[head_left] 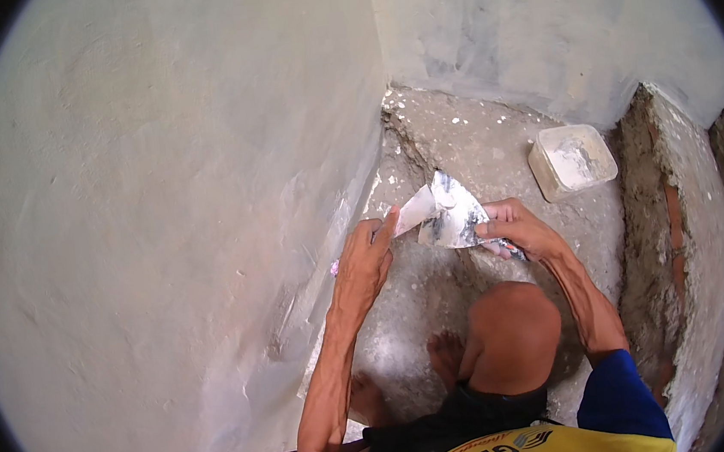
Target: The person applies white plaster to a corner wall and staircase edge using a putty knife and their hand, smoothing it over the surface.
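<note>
My left hand (367,258) is closed round the handle of a narrow putty knife (415,211), its index finger laid along the blade. In my right hand (521,227) is a wider putty knife (456,213), the thumb pressed on its flared blade and the dark handle end showing below the fingers. White putty smears the wide blade. The two blades meet in front of my knees, the narrow one's tip against the wide one's left side. Most of the left handle is hidden by the fingers; a pink end shows beside the wrist.
A square plastic tub (576,160) with whitish paste stands on the rough concrete floor (466,135), ahead and right. A plastered wall (162,200) rises close on my left and another wall (534,30) ahead. Rough steps (672,225) lie to the right. My bare feet are below.
</note>
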The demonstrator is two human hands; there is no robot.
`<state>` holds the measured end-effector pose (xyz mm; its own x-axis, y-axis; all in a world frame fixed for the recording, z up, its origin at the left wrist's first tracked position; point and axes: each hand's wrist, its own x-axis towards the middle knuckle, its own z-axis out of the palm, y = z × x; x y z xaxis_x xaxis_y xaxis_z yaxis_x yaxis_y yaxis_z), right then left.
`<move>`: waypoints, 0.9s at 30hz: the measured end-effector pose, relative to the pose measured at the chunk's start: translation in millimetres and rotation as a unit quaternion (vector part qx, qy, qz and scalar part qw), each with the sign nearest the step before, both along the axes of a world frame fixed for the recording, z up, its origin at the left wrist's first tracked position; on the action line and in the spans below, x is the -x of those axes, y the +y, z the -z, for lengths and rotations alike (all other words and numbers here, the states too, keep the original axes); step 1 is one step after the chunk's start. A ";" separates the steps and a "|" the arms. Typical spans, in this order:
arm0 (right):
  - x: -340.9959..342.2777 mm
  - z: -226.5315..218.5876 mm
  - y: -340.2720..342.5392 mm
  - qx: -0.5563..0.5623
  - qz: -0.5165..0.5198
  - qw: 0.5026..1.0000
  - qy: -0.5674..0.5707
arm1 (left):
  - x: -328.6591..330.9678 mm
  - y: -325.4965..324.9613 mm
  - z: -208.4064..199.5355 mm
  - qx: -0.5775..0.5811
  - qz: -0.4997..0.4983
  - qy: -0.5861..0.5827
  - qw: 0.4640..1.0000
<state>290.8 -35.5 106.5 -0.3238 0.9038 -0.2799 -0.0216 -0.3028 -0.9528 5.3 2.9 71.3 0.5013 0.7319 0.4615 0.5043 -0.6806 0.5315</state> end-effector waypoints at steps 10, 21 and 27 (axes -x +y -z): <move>-7.9 -1.4 25.5 -0.048 0.080 0.994 0.052 | 23.6 -32.4 47.9 0.141 -0.016 0.033 0.989; 59.6 68.8 80.2 0.082 0.105 0.930 0.342 | 73.2 -100.4 -116.9 0.314 0.039 0.167 0.934; 50.7 69.2 112.2 0.187 0.013 0.972 0.143 | 92.0 -140.1 -166.3 0.464 -0.125 0.082 0.873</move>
